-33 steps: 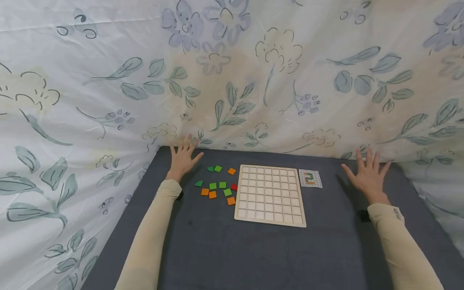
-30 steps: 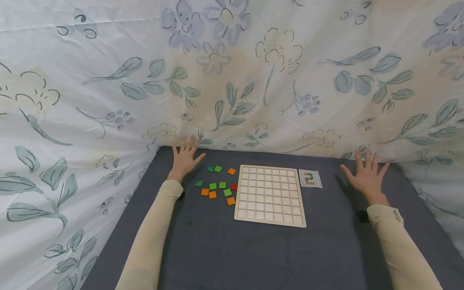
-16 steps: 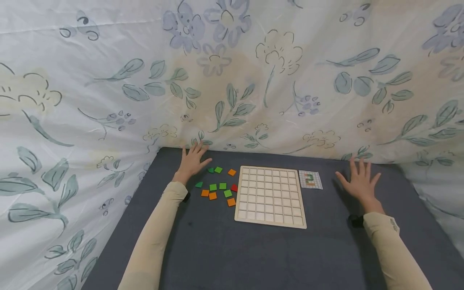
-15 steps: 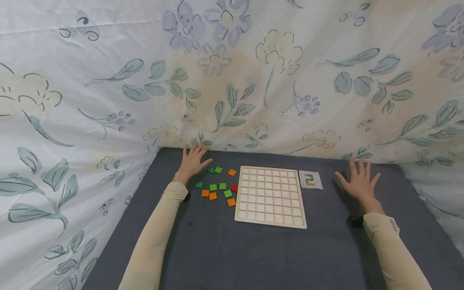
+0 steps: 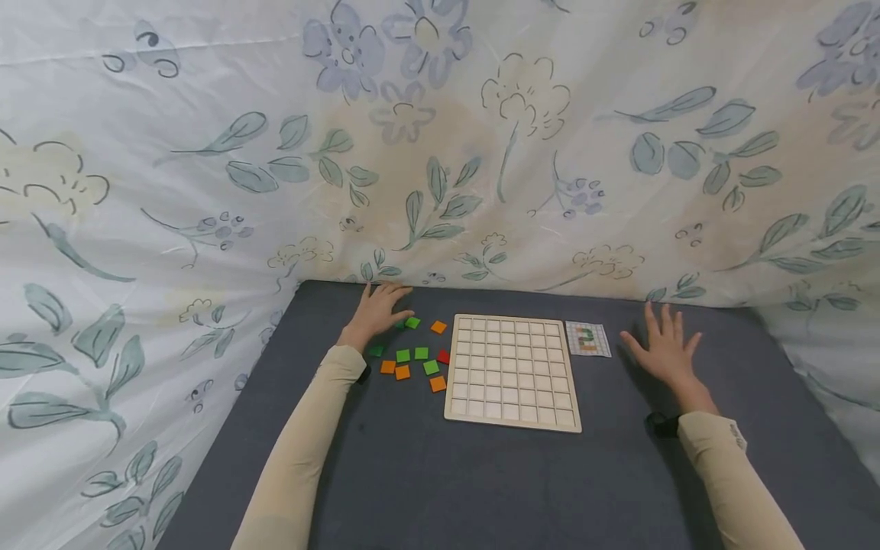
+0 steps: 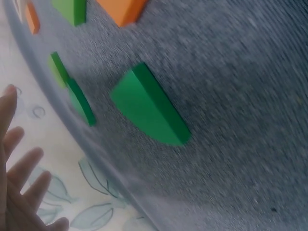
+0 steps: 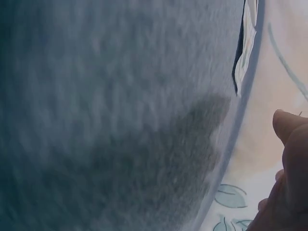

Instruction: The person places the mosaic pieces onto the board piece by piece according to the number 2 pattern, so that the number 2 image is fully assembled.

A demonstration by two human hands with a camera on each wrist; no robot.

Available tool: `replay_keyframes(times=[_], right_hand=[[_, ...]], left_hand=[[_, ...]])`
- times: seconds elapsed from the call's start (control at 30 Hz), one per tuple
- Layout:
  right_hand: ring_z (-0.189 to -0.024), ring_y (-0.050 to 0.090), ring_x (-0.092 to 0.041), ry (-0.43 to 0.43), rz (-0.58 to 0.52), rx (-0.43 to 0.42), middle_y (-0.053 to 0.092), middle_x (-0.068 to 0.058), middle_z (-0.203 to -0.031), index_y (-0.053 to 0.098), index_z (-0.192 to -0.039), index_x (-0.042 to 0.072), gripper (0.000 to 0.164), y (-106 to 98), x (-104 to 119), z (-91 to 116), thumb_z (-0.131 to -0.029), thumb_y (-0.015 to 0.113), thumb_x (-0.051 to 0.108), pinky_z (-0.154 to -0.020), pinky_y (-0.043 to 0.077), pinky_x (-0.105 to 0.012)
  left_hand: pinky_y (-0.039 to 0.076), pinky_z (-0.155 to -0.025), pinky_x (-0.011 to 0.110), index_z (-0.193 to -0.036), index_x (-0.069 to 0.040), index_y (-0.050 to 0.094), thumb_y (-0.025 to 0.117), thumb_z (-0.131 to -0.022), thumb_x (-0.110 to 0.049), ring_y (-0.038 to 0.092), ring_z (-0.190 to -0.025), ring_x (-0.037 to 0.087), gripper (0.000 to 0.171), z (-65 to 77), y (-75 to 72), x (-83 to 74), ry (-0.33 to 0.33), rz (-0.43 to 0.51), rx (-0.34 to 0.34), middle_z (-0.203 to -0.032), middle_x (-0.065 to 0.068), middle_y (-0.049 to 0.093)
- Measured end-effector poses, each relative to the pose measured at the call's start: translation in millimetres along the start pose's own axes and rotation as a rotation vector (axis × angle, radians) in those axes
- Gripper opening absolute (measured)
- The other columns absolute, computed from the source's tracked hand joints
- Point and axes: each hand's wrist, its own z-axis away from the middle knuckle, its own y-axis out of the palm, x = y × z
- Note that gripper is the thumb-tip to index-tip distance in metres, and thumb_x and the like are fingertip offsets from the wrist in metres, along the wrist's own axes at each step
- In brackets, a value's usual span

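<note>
My left hand hovers with fingers spread over the far left of the table, beside the loose tiles, and holds nothing. Closest to it lie a light green square tile and a dark green rounded tile. Several orange tiles and green squares lie nearer, with a red tile by the board's left edge. The pale wooden grid board lies flat in the middle. My right hand, fingers spread and holding nothing, is to the right of a small pattern card.
The dark grey table extends toward the person in front of the board. A floral curtain hangs along the back and both sides.
My left hand has moved right and nearer, toward the green tiles. The right hand has moved left, toward the card. Board, tiles and card have stayed in place.
</note>
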Motion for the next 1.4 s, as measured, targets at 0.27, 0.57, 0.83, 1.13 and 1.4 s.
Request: replay_keyframes(times=[0.27, 0.57, 0.83, 1.13, 1.4], right_hand=[[-0.135, -0.011, -0.051, -0.026, -0.027, 0.012, 0.000, -0.033, -0.148, 0.001, -0.149, 0.006, 0.085, 6.7, 7.9, 4.2, -0.092, 0.038, 0.057, -0.096, -0.010, -0.076], [-0.134, -0.007, -0.054, -0.036, -0.044, 0.058, 0.000, -0.035, -0.148, 0.002, -0.149, 0.006, 0.082, 8.4, 17.4, 11.2, -0.094, 0.040, 0.053, -0.095, -0.010, -0.077], [-0.134, -0.006, -0.054, -0.038, -0.045, 0.147, 0.001, -0.035, -0.147, 0.005, -0.149, 0.006, 0.081, 9.0, 28.3, 19.1, -0.094, 0.041, 0.052, -0.096, -0.010, -0.076], [-0.133, -0.008, -0.054, -0.061, -0.088, 0.237, 0.000, -0.035, -0.148, 0.008, -0.149, 0.005, 0.081, 9.3, 36.5, 33.7, -0.094, 0.042, 0.052, -0.095, -0.012, -0.075], [-0.133, -0.005, -0.055, -0.082, -0.114, 0.294, 0.001, -0.034, -0.148, 0.009, -0.149, 0.005, 0.081, 11.0, 44.0, 46.0, -0.093, 0.045, 0.051, -0.094, -0.010, -0.077]], left_hand=[[0.011, -0.112, 0.058, -0.136, -0.021, 0.049, 0.060, -0.088, -0.040, 0.033, -0.133, 0.028, 0.053, -7.7, 4.5, -7.9, 0.041, 0.036, 0.057, -0.141, 0.007, 0.044], [0.014, -0.112, 0.057, -0.131, -0.021, 0.055, 0.063, -0.087, -0.038, 0.040, -0.129, 0.027, 0.048, -15.6, 6.5, -18.5, 0.097, 0.064, 0.116, -0.135, 0.006, 0.050], [0.019, -0.112, 0.053, -0.128, -0.022, 0.058, 0.064, -0.086, -0.034, 0.043, -0.125, 0.026, 0.044, -19.3, 10.4, -29.1, 0.123, 0.049, 0.183, -0.131, 0.004, 0.052], [0.024, -0.111, 0.051, -0.127, -0.021, 0.059, 0.065, -0.086, -0.030, 0.046, -0.123, 0.026, 0.042, -18.7, 15.9, -37.3, 0.158, 0.049, 0.233, -0.129, 0.005, 0.054], [0.028, -0.110, 0.048, -0.124, -0.022, 0.061, 0.066, -0.086, -0.028, 0.047, -0.121, 0.025, 0.038, -20.3, 20.0, -39.4, 0.154, 0.026, 0.245, -0.127, 0.004, 0.055]])
